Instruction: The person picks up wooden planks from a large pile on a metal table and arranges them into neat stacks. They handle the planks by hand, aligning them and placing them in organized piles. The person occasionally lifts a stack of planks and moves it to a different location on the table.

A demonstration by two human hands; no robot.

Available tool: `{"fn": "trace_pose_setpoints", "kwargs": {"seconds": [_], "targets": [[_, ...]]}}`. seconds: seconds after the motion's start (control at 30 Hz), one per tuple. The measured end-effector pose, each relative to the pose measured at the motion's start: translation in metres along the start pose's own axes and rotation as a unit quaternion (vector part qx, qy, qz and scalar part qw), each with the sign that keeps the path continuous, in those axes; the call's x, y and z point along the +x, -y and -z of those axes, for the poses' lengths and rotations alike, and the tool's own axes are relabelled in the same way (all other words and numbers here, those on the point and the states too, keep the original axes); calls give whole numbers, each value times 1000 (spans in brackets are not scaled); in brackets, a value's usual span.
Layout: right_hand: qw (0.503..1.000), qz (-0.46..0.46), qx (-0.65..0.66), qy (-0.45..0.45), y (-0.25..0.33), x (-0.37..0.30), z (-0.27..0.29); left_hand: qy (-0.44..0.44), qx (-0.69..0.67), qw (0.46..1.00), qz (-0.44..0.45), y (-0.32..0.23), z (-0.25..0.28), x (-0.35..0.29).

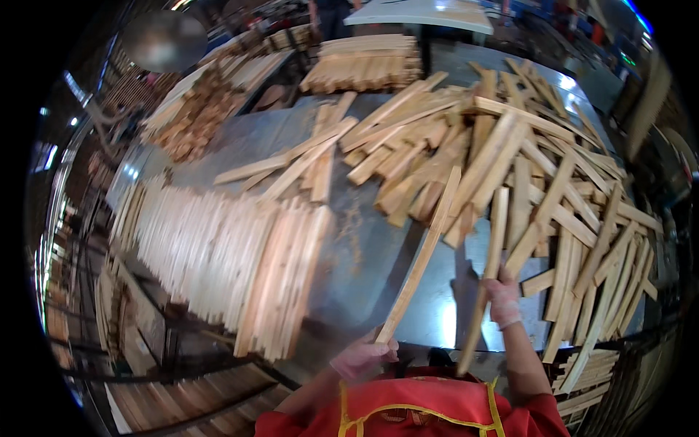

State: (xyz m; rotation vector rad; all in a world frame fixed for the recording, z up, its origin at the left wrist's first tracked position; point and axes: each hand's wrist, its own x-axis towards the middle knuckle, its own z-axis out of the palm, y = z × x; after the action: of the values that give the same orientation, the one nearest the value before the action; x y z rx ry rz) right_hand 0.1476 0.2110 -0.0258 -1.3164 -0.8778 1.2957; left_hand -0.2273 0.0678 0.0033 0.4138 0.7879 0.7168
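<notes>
My left hand (364, 355), in a thin translucent glove, is closed round the near end of a long wooden slat (419, 266). That slat slants up and away over the metal table, its far end by the loose pile. My right hand (502, 297), gloved too, grips a second wooden slat (498, 226) around its middle, and the lower end reaches down toward my red apron (415, 400). Right of it lies a jumbled heap of loose slats (575, 204). To the left a row of slats (211, 247) lies side by side in a neat stack.
Shiny metal shows on the table (357, 284) between the row and the heap, with some sawdust (352, 229). A few slats (306, 156) lie crossed at mid-table. Farther back are stacked bundles (364, 62) and another stack (196, 120). Planks (193, 400) sit low at the near left.
</notes>
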Motion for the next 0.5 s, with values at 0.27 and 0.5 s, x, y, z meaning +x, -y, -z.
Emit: {"fn": "trace_pose_setpoints", "kwargs": {"seconds": [0.27, 0.5], "targets": [[876, -95, -403, 247, -70, -30, -310, -176, 176, 967, -47, 29, 81, -131], [808, -125, -365, 446, -73, -21, -395, -439, 774, 452, -60, -32, 113, -95]]}}
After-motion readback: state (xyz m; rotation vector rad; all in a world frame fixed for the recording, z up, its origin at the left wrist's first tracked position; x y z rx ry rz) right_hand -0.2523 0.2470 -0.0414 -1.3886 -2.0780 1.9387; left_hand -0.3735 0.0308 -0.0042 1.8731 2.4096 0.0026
